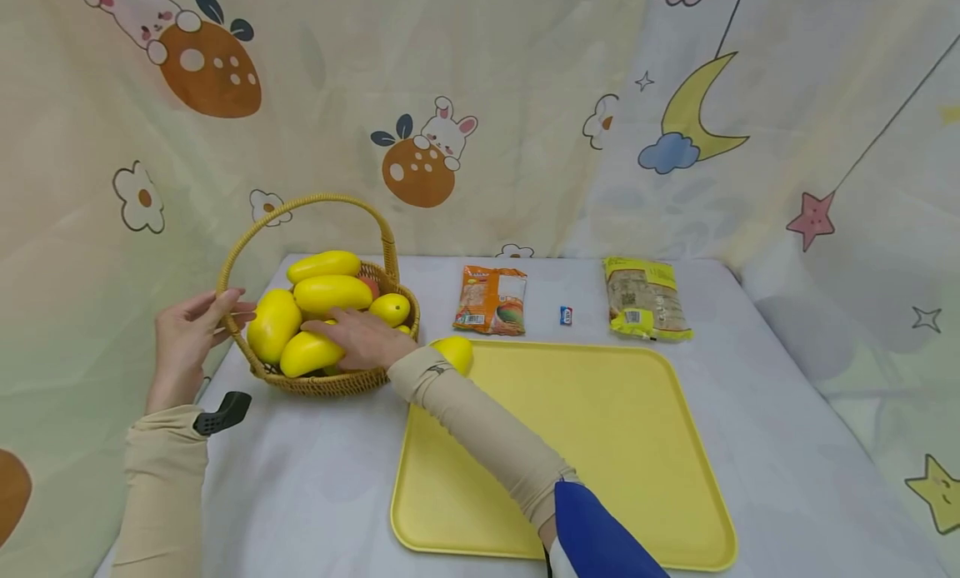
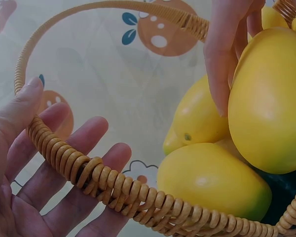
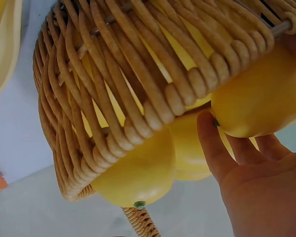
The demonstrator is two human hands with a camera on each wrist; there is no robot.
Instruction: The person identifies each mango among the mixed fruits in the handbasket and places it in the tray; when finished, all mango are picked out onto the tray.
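Note:
A wicker basket point(image 1: 330, 385) with a tall arched handle stands at the left of the table, heaped with several yellow mangoes point(image 1: 332, 294). Beside its left edge is my left hand point(image 1: 182, 332); the left wrist view shows the fingers fairly straight behind the wicker, the thumb near the handle. My right hand point(image 1: 369, 338) reaches into the basket and grips one mango point(image 2: 269, 101) at the front, fingers on either side of it. In the right wrist view the fingers bend around this mango point(image 3: 261, 96). A reddish fruit point(image 1: 370, 286) shows partly behind the others.
A yellow tray point(image 1: 585, 445) lies in front, under my right forearm. One mango point(image 1: 454, 353) sits at its upper left corner. Behind it are an orange snack packet point(image 1: 491, 301), a small blue and white wrapped piece point(image 1: 566, 316) and a yellow bag point(image 1: 647, 299).

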